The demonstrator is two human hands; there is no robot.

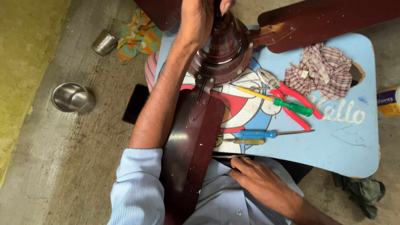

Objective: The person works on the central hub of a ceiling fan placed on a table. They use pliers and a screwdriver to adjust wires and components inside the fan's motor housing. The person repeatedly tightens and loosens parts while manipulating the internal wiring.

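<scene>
A dark maroon ceiling fan lies on a small blue table [350,146] with a cartoon print. My left hand [199,21] is closed around the top stem of the fan motor [223,54]. One blade [189,146] runs down over my lap, and another blade [325,21] stretches to the upper right. My right hand [256,179] rests flat on my striped shirt at the table's near edge, holding nothing. Just beyond it lie a blue-handled screwdriver [256,134] and a yellow-handled screwdriver [246,141].
Red-handled pliers [298,98], a green-handled screwdriver [293,107] and a checked rag [323,71] lie on the table. The concrete floor holds two steel cups [73,98] [103,41], a colourful cloth [137,35], a black phone [135,104], a paint tin [389,101] and a dark cloth [362,191].
</scene>
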